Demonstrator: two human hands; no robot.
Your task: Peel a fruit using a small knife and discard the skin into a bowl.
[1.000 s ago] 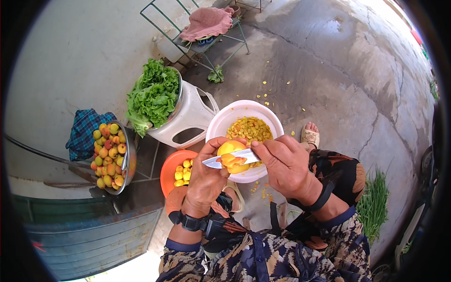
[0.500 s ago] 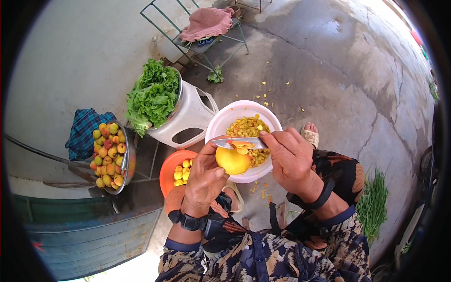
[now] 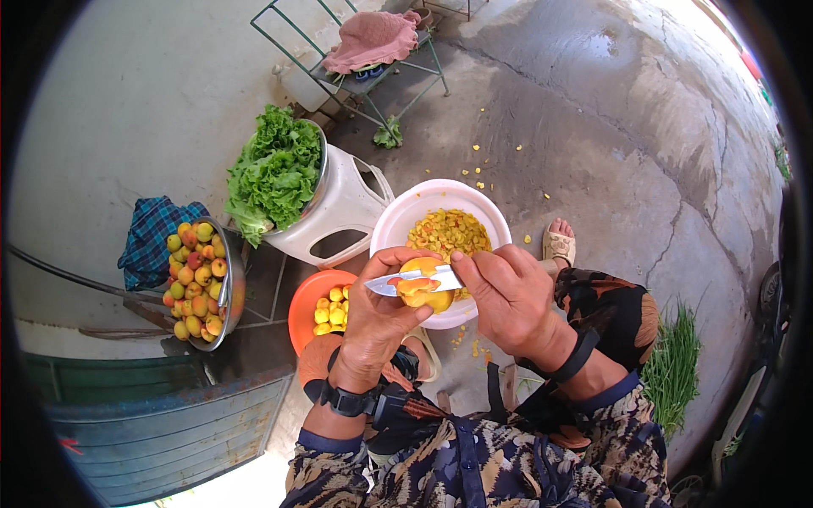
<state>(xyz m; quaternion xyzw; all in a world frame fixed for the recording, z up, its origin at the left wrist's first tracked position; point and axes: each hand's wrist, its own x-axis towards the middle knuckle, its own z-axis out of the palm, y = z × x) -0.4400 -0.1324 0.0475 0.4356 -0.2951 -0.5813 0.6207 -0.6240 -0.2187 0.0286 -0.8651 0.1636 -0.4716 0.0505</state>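
Note:
My left hand (image 3: 373, 317) is curled around a yellow peach (image 3: 438, 303) with its skin partly pared off. A knife (image 3: 381, 287) lies across the top of the fruit, its handle gripped in my right hand (image 3: 512, 300). Orange-yellow peel pieces (image 3: 415, 288) cling to the blade. Both hands are above the near edge of a pale pink basin (image 3: 391, 222), which holds a heap of peelings (image 3: 449, 230). Left of the basin an orange bowl (image 3: 298, 315) contains several peeled yellow peaches (image 3: 330, 311), partly hidden by my left arm and knee.
A metal basin (image 3: 235, 292) full of unpeeled peaches (image 3: 199, 275) stands at left beside a blue checked cloth (image 3: 157, 237). Lettuce (image 3: 275, 173) fills a bowl on a white stool (image 3: 347, 199). A green-framed chair (image 3: 368, 80) stands behind. Green stalks (image 3: 673, 368) lie at right.
The knife has moved left and slightly down across the peach, with peel on its blade. My right hand has come closer to my left, and the fruit is turned.

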